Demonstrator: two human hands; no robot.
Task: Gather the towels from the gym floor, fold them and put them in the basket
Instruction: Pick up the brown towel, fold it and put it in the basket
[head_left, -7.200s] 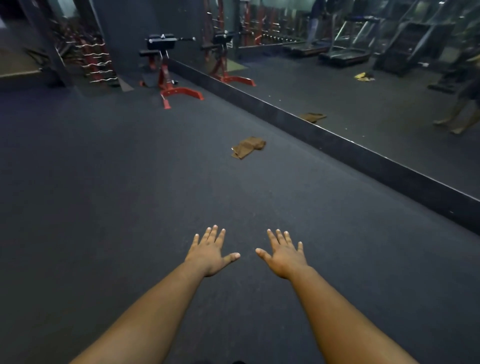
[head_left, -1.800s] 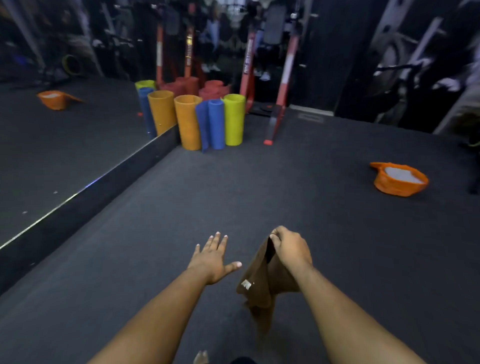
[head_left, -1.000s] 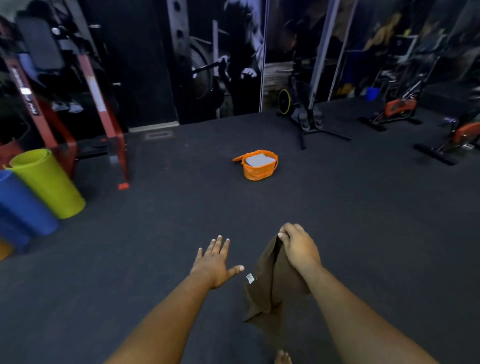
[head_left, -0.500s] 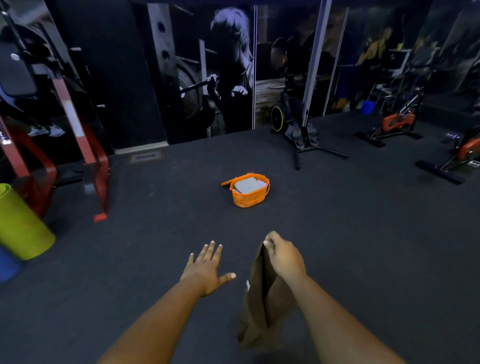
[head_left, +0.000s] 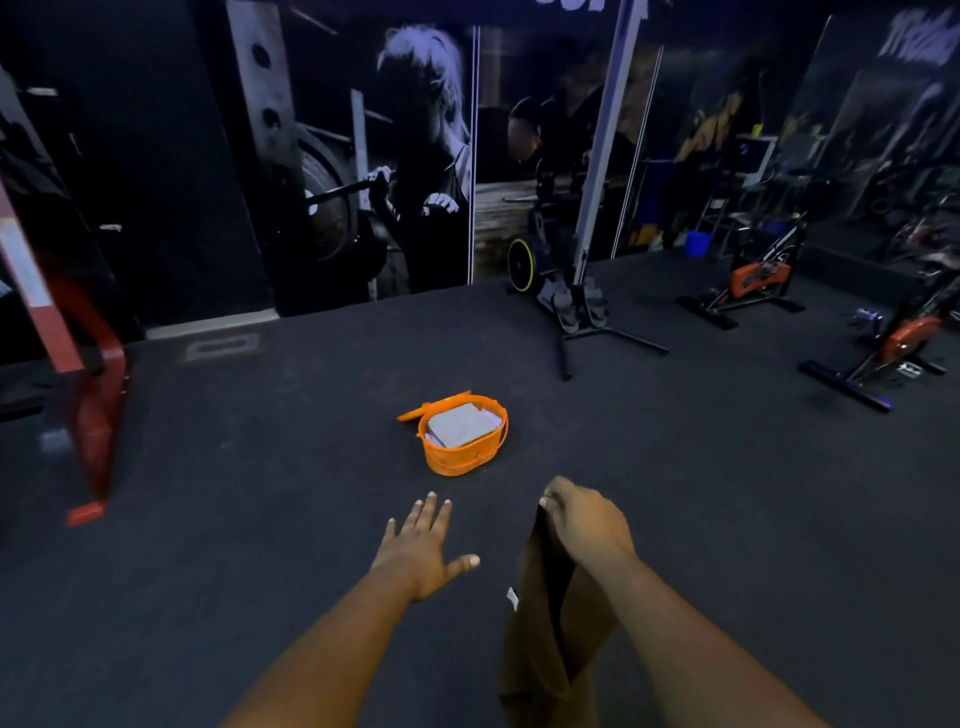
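My right hand (head_left: 584, 522) grips the top edge of a brown towel (head_left: 540, 634), which hangs down limp with a small white tag on its left side. My left hand (head_left: 421, 551) is stretched out beside it, palm down, fingers straight, holding nothing. An orange basket (head_left: 462, 457) stands on the dark gym floor just beyond my hands, its lid flipped open to the left. A folded grey towel (head_left: 460, 425) lies on top inside it.
A red rack frame (head_left: 98, 395) stands at the left. A cable machine base (head_left: 576, 312) sits behind the basket, and exercise bikes (head_left: 753, 283) line the right side. A wall mural runs along the back. Dark floor surrounds the basket.
The view has swung from the mirror wall round to the basket, which is now closer. My right hand picked up the brown towel from the floor and carries it.
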